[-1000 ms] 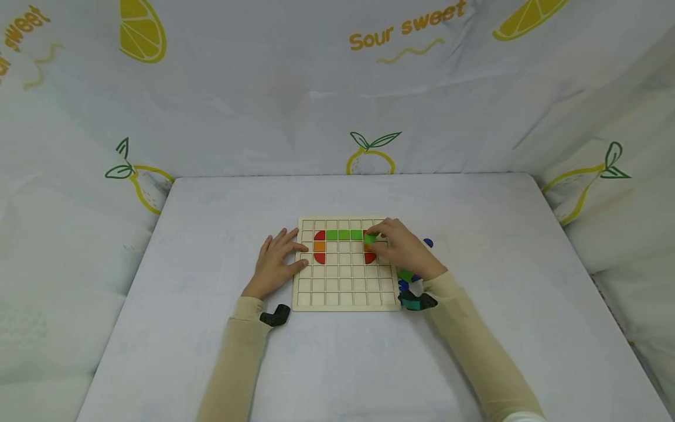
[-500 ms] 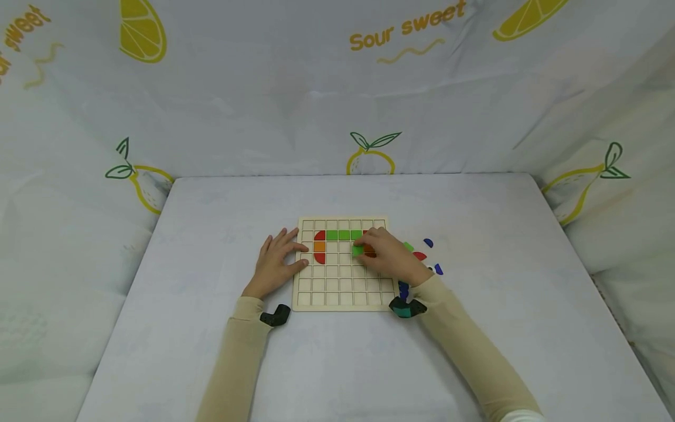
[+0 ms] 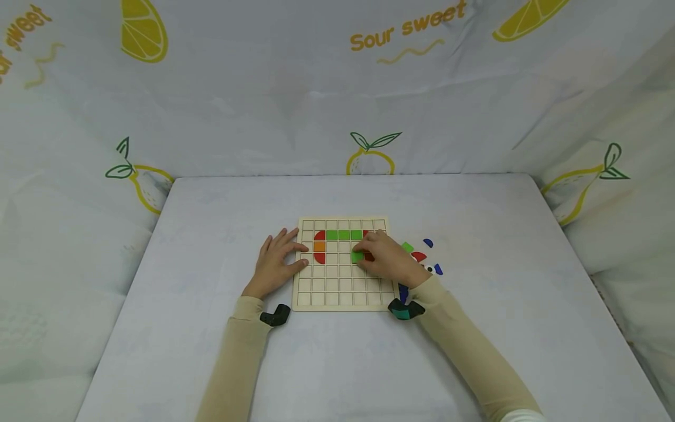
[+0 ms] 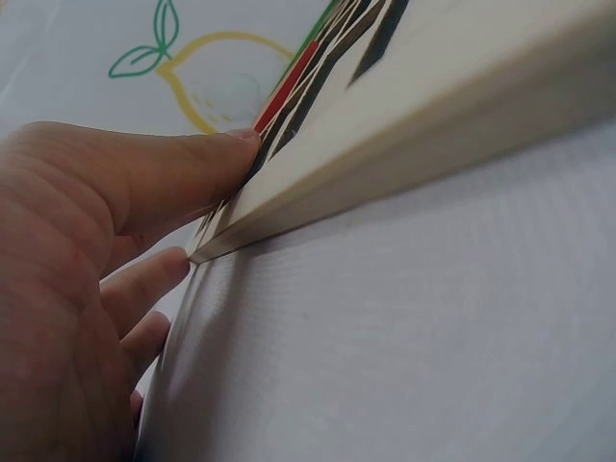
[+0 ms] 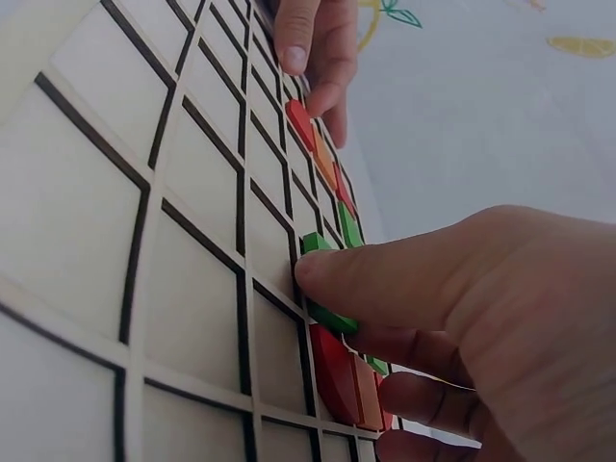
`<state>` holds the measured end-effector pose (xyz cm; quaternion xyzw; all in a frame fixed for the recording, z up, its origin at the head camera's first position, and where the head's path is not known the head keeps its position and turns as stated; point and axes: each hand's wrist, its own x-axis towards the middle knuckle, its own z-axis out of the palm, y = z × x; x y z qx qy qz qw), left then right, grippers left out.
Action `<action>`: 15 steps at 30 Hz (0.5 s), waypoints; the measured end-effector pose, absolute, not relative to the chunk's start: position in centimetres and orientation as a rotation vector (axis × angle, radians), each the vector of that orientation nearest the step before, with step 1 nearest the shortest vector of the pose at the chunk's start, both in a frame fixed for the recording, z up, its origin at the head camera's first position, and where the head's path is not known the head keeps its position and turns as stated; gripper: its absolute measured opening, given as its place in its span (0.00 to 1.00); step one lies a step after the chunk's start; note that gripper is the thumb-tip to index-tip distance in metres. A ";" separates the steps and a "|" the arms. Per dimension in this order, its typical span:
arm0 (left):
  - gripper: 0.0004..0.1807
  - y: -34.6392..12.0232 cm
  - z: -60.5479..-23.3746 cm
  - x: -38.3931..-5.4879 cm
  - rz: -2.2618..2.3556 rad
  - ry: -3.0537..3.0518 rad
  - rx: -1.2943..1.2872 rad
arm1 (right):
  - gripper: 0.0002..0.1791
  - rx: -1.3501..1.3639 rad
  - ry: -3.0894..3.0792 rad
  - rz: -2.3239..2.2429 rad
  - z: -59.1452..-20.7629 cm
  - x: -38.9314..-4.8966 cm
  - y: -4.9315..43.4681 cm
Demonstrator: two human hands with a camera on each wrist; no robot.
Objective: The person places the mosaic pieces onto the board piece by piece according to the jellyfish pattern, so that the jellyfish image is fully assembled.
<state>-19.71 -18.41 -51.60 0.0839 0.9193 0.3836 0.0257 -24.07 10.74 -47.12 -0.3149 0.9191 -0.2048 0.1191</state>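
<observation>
A pale wooden grid board (image 3: 337,286) lies flat on the table, with several coloured tiles set in its cells. Its left edge is touched by my left hand (image 3: 276,261), fingers spread; in the left wrist view the thumb (image 4: 192,173) rests on the rim. My right hand (image 3: 389,258) pinches a green square tile (image 3: 357,257) at a cell left of the lower right red tile (image 5: 334,373). A row of green tiles (image 3: 344,235) runs along the top. On the left, an orange tile (image 3: 319,247) sits between two red rounded ones. The right hand partly hides the right column.
Right of the board lie loose pieces: a green one (image 3: 407,247), a red one (image 3: 419,257), blue ones (image 3: 428,242) and a white piece with a black dot (image 3: 429,269). More blue pieces (image 3: 403,293) are partly covered by the right wrist. A printed curtain stands behind the table.
My right hand has moved left and down from the board's upper right with the green square tile, now lower, at a cell beside the red one. The left hand has stayed put.
</observation>
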 end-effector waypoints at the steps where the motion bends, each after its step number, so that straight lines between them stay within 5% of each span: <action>1: 0.15 -18.4 -51.6 -19.7 1.187 2.841 0.259 | 0.16 -0.921 2.687 -0.598 -47.1 -24.1 10.7; 15: 0.15 -18.4 -51.7 -19.7 1.184 2.851 0.266 | 0.18 -0.922 2.710 -0.556 -47.1 -23.8 10.7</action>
